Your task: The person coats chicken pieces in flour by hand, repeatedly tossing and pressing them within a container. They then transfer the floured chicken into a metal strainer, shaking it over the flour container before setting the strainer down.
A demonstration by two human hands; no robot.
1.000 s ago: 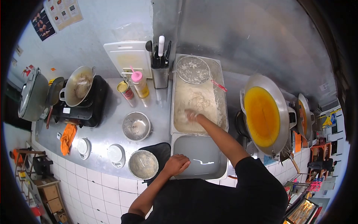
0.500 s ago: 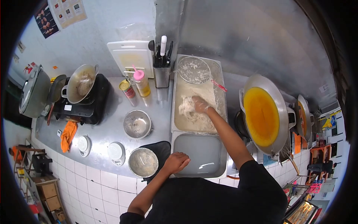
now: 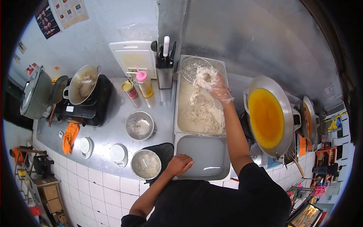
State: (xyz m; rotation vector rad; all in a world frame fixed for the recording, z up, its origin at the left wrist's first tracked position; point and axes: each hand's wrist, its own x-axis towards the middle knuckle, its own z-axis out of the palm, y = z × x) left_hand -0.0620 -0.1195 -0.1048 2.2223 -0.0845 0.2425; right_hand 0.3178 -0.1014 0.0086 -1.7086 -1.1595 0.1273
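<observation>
My right hand (image 3: 220, 89), in a clear plastic glove, is raised over the flour tray (image 3: 176, 113) with a shaggy, flour-coated clump (image 3: 206, 78) in its grip. The clump hangs down in strands, and I cannot make out what is under the coating. Loose flour and crumbly lumps (image 3: 202, 115) lie in the tray below. Behind the clump, partly covered, a round mesh strainer (image 3: 189, 68) dusted with flour rests at the far end. My left hand (image 3: 180, 165) lies, fingers extended, at the near left rim of a tray of cloudy water (image 3: 202, 155).
A wide pan of orange oil (image 3: 266, 117) stands at the right. To the left are a floury bowl (image 3: 146, 164), a steel bowl (image 3: 139, 126), two white scales (image 3: 118, 153), a pink-capped bottle (image 3: 144, 85), a can (image 3: 129, 90) and a knife holder (image 3: 164, 77).
My right hand has lifted the floury clump from the tray's middle and moved it away from me, towards the strainer. My left hand has stayed in place.
</observation>
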